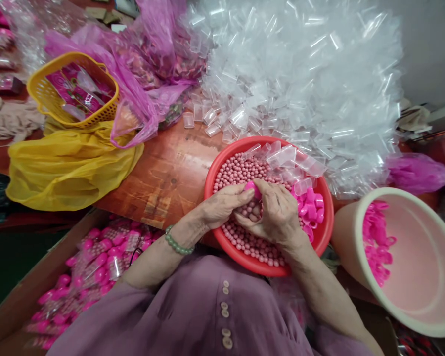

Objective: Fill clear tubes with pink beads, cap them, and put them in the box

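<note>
My hands meet over a red basin [211, 190] that is filled with pink beads [233, 170]. My left hand [226, 203] is closed, its thumb and fingers pinching a glossy pink cap [250, 187]. Against the cap's right side press the curled fingers of my right hand [280, 210]. Beads show in the gap between both hands; whether a clear tube surrounds them, I cannot tell. Inside the basin, clear plastic tubes [285, 157] lie at the back and loose pink caps [309, 205] at the right.
A large heap of clear tubes [300, 74] covers the table [163, 173] behind the basin. At right stands a pale bucket [422, 257] with pink pieces. A cardboard box [29, 287] of filled, pink-capped tubes is at lower left. Further left are a yellow basket [40, 94] and yellow bag [70, 168].
</note>
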Tool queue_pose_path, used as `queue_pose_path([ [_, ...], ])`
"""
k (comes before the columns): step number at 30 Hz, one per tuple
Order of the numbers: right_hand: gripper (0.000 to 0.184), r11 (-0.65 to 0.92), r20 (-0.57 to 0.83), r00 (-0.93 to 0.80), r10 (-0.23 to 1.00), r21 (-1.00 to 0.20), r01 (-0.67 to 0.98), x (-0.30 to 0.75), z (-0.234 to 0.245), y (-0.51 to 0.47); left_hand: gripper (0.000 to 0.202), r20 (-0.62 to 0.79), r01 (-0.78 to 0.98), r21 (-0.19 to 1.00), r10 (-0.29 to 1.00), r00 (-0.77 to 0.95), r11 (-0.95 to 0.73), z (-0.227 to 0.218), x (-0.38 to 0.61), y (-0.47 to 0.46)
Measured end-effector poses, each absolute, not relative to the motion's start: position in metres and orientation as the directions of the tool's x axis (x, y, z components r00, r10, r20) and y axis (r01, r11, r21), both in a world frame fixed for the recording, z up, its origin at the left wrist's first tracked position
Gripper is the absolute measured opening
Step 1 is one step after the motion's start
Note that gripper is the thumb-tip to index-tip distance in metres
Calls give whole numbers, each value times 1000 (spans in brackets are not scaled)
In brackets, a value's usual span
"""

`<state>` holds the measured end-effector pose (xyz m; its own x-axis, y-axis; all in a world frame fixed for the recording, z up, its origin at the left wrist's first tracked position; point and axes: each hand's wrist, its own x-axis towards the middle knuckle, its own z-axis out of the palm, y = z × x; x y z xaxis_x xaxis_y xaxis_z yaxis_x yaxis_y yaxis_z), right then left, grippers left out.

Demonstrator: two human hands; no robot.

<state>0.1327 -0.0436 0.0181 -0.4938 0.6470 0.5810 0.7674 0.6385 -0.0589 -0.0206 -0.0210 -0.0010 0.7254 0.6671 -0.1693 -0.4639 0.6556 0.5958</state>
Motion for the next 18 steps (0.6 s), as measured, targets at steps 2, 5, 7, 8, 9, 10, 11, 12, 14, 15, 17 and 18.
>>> queue_pose_path([
  [2, 71, 653, 583, -480, 655, -118, 748, 137, 18, -42, 39, -173, -462, 598, 668, 724, 655, 0, -21, -19],
  [5, 75, 611, 585, -400, 706, -217, 761, 147, 21, -40, 38, -157, -494, 588, 689, 708, 641, 0, -23, -17],
  [7, 77, 512, 626, -251, 738, -278, 813, 153, 23, -42, 39, -155, -504, 572, 689, 709, 647, 0, -24, -17],
  [8, 78, 475, 642, -194, 742, -298, 828, 155, 23, -43, 40, -161, -499, 571, 685, 711, 652, 0, -23, -17],
  [9, 78, 470, 643, -187, 743, -301, 830, 155, 23, -45, 40, -172, -495, 575, 688, 705, 651, 0, -23, -18],
  [10, 76, 497, 627, -232, 743, -285, 820, 154, 23, -46, 40, -185, -493, 583, 696, 694, 646, 0, -22, -19],
  [11, 75, 543, 592, -314, 742, -258, 799, 152, 22, -48, 39, -197, -493, 592, 708, 678, 637, 0, -21, -20],
  [12, 74, 591, 549, -398, 735, -232, 773, 150, 22, -49, 39, -207, -492, 601, 717, 665, 630, 1, -20, -22],
  [14, 73, 629, 500, -471, 726, -207, 750, 147, 21, -51, 41, -219, -471, 610, 707, 672, 637, 3, -18, -25],
  [15, 73, 625, 500, -467, 729, -208, 752, 147, 22, -51, 44, -220, -456, 613, 693, 686, 645, 4, -18, -26],
  [17, 73, 629, 498, -468, 730, -222, 745, 148, 23, -52, 47, -218, -439, 621, 681, 700, 650, 6, -17, -29],
  [18, 72, 640, 488, -481, 728, -234, 732, 149, 24, -52, 47, -220, -438, 621, 682, 698, 650, 6, -16, -30],
])
